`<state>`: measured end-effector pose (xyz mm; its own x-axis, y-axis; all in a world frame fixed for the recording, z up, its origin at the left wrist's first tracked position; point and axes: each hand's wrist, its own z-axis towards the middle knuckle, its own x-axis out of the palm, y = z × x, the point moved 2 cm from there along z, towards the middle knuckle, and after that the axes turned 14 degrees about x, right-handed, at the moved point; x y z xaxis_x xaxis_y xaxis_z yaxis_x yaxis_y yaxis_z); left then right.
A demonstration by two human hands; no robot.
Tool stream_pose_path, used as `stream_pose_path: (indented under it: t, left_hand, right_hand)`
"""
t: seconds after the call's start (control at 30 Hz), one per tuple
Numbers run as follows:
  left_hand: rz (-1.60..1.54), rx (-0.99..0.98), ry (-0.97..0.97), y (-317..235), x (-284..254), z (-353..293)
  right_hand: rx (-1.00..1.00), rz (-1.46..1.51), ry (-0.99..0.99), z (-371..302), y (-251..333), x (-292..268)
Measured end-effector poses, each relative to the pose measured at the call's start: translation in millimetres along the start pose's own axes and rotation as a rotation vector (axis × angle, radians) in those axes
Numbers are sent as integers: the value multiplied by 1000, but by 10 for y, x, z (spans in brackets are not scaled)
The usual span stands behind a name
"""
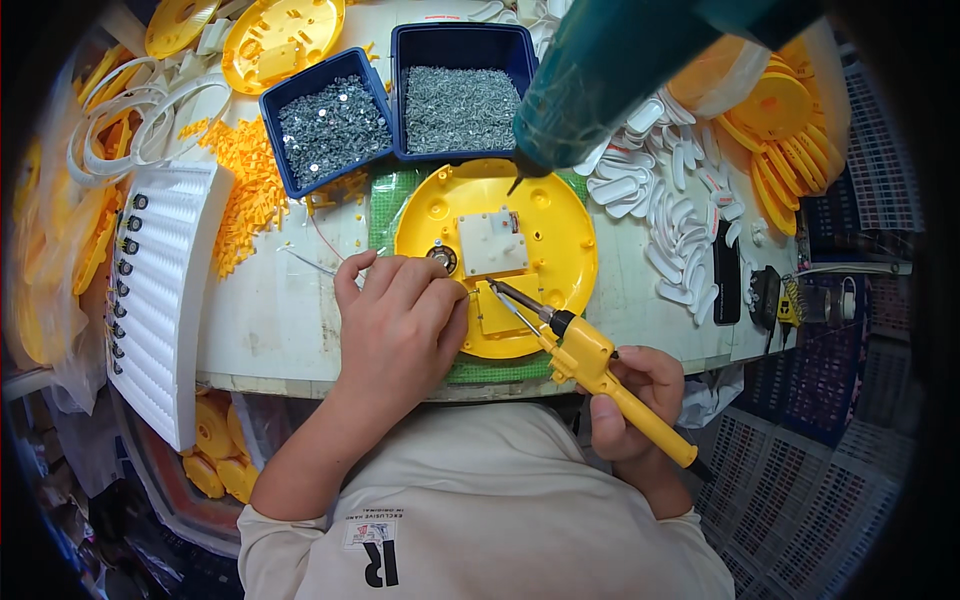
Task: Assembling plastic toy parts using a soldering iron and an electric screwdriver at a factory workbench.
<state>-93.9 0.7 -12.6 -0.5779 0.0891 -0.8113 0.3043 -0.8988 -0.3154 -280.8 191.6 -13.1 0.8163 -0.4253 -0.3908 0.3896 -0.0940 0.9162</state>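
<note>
A round yellow plastic shell (570, 240) lies open side up on a green mat (383, 195) in front of me. Inside it are a white gearbox-like block (493, 243), a small round black part (441, 260) and a rectangular yellow compartment (508, 310). My right hand (640, 395) grips a yellow soldering gun (605, 370), its tip close to the compartment's upper left corner. Over the shell's left side rests my left hand (405, 310), fingers curled and closed; whatever they pinch is hidden. Thin wires (310, 262) lie to the left of that hand.
Two blue bins (462, 30) of small metal parts, apparently screws, stand behind the shell. Overhead hangs a teal power screwdriver (600, 85), bit downward. Small yellow pieces (245, 170) and a white ridged tray (165, 290) lie left; white oval parts (680, 240) and stacked yellow shells (790, 150) right.
</note>
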Motion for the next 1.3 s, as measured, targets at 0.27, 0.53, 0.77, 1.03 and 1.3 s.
stream_pose_path:
  t: [0.27,0.53,0.77,1.03,1.3]
  left_hand:
    - [2,-3,4,-8,-6,2]
    - [11,-1,9,-5,-7,-18]
    - [-115,-13,-27,306,-502,-28]
    - [-36,97,219,505,-599,-223]
    - [157,225,165,403,-500,-290]
  right_hand:
    - [-2,4,3,1,-7,-10]
    - [27,148,-161,-5,-40,68]
    - [40,46,-90,-26,14,2]
    - [44,71,-119,-5,1,-9]
    - [20,43,-139,-62,1,-98]
